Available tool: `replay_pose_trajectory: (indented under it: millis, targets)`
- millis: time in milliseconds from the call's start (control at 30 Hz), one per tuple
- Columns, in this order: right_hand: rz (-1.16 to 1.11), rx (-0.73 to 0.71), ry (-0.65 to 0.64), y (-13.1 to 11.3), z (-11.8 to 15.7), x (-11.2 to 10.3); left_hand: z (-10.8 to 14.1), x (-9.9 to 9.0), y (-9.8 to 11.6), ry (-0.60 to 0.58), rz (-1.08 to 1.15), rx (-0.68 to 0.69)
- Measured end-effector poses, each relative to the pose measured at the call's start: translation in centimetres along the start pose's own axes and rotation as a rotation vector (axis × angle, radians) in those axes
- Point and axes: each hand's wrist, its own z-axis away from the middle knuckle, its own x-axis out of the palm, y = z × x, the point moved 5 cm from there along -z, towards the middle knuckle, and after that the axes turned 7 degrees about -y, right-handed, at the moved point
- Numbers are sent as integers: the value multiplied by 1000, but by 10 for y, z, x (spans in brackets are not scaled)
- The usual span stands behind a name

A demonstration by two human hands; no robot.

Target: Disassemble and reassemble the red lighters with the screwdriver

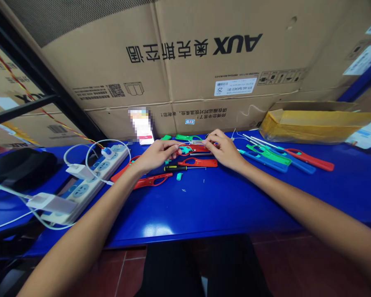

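Note:
My left hand (160,154) is closed in a pinch on a small teal plastic part (185,150), with a thin wire beside it. To its right my right hand (225,149) pinches with thumb and forefinger; what lies between those fingertips is too small to make out. Beneath both hands are red lighter casing pieces (200,162), partly covered by the fingers. A black-and-yellow screwdriver (176,168) lies just nearer to me. Close by are a loose teal piece (179,176) and another red casing (153,180). Behind the hands rests a green casing piece (185,137).
Several long-necked lighters, including a red one (312,160) and a blue one (266,160), lie on the blue table (222,210) at right. A power strip (86,183) with chargers stands left. A phone (144,128) leans against the large carton (185,78). A taped box (312,123) sits back right.

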Motion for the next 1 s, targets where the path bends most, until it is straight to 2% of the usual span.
replay_pose_trajectory:
  millis: [267, 467, 700, 867, 1000]
  targets:
    - [-92, 71, -87, 4, -1, 8, 1, 0, 2, 22, 15, -31]
    - [-257, 156, -172, 4, -1, 11, 3, 5, 3, 10, 58, -44]
    - [-185, 133, -94, 5, -6, -2, 0, 8, -5, -71, 243, 6]
    - [-147, 105, -85, 8, -8, -7, 0, -2, -14, 26, 217, -58]
    - [-123, 56, -95, 5, -8, -9, 1, -9, -9, 30, 149, -77]
